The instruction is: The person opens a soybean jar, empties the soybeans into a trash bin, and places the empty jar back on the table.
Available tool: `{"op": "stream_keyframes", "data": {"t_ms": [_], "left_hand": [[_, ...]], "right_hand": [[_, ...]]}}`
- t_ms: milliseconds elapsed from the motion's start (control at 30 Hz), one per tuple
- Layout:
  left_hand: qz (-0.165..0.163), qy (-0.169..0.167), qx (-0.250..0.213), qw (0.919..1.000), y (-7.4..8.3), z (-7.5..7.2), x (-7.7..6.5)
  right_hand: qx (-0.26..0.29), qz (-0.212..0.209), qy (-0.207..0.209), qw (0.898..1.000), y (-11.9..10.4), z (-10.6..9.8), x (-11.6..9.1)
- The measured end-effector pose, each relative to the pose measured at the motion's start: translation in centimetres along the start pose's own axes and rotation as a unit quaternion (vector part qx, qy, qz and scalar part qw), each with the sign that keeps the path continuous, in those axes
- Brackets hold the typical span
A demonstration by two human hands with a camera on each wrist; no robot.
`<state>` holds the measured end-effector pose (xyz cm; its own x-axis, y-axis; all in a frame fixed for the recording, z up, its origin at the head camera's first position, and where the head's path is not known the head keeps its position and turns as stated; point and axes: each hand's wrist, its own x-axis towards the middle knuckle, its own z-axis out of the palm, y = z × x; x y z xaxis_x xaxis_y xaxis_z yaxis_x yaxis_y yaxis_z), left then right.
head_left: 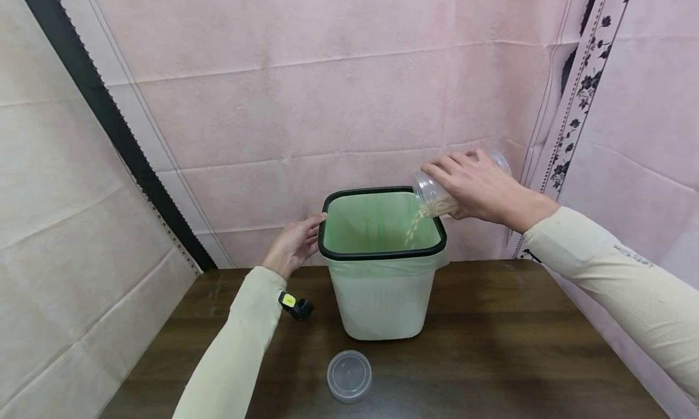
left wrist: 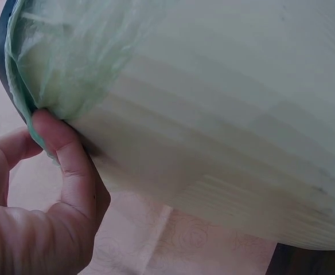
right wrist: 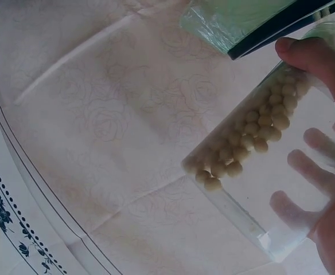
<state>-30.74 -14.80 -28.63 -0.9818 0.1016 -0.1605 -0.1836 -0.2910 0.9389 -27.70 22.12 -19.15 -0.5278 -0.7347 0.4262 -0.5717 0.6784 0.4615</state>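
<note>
A pale trash bin [head_left: 382, 301] stands on the table, lined with a green bag [head_left: 366, 222] that a black rim ring [head_left: 382, 255] holds down. At its left edge my left hand [head_left: 295, 243] pinches the rim and the bag's folded edge between thumb and fingers. My right hand [head_left: 477, 185] grips a clear plastic jar [right wrist: 259, 212] tilted mouth-down over the bin's right rim. Round beige beans [right wrist: 250, 129] lie along the jar's lower side, and a stream of them [head_left: 413, 228] falls into the bag. The bag's bottom is hidden.
A clear round lid [head_left: 349, 376] lies on the brown wooden table [head_left: 491, 346] in front of the bin. Pink patterned cloth [head_left: 327, 103] hangs behind and at both sides. A black wrist camera [head_left: 297, 307] is strapped to the left wrist.
</note>
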Motion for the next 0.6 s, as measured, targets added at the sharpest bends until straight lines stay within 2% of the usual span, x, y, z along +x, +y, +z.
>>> {"op": "stream_keyframes", "data": {"t_ms": [600], "left_hand": [[0.0, 0.003, 0.0, 1.0, 0.01, -0.21, -0.07]], "right_hand": [[-0.018, -0.013, 0.003, 1.0, -0.07, 0.97, 0.67]]}}
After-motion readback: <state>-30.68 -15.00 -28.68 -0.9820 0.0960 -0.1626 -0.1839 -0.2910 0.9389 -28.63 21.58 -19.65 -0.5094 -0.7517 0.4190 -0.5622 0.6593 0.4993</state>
